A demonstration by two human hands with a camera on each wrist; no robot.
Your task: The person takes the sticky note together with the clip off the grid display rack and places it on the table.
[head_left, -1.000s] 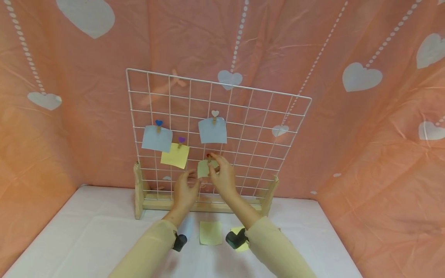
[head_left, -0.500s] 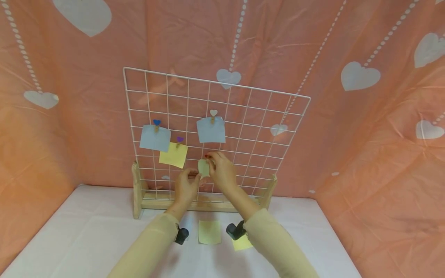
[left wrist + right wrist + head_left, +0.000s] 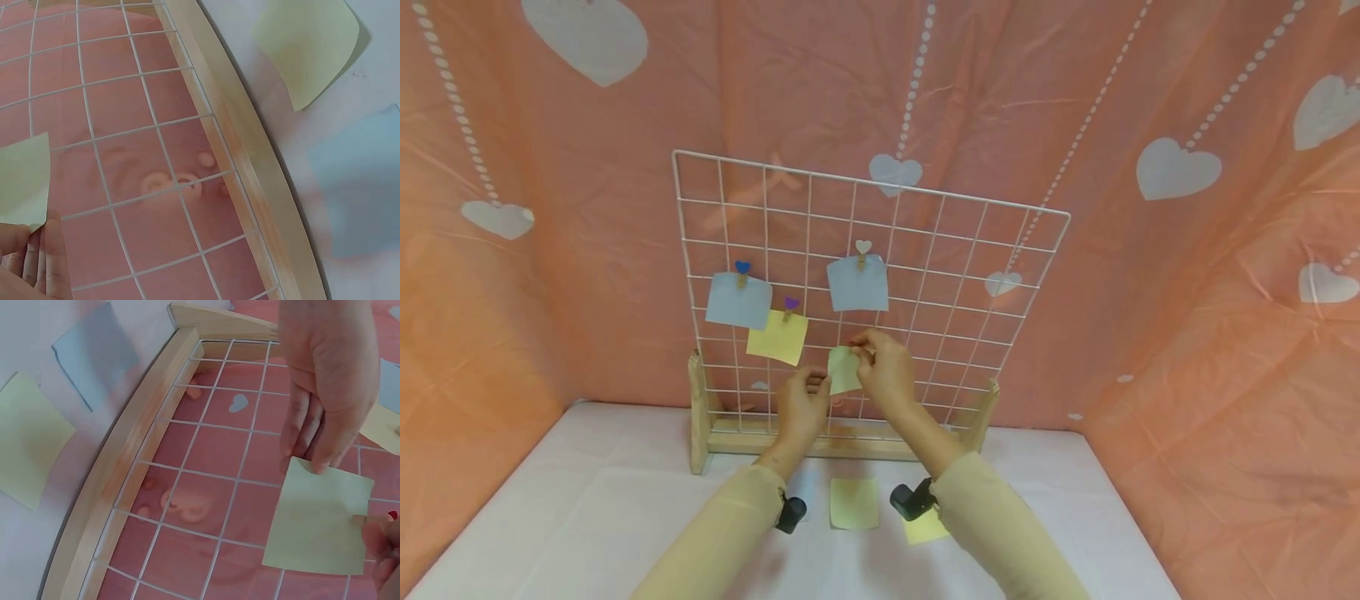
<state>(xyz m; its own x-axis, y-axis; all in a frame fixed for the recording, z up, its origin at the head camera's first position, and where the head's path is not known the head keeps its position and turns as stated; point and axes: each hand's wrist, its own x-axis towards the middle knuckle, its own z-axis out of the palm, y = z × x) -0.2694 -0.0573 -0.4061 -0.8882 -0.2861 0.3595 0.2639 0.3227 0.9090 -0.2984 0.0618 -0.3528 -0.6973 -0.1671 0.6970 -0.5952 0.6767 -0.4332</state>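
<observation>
A pale green sticky note stands against the lower middle of the white wire grid. My left hand pinches one corner of this note between thumb and fingertips, as the right wrist view shows. On the opposite side, my right hand pinches a small wooden clothespin with a red heart, at the note's edge. Fingers cover most of the clothespin, so whether it bites the grid wire cannot be seen. Above hang a blue note, another blue note and a yellow note, each by a heart clothespin.
The grid stands in a wooden base on a white-covered table. In front lie a pale green note, a yellow note partly under the right sleeve, and a blue note. A pink heart-patterned curtain surrounds the table.
The note's lower edge has dropped slightly and more of its face shows. My right hand has shifted a little to the right, and its fingers now cover the red heart in the head view.
</observation>
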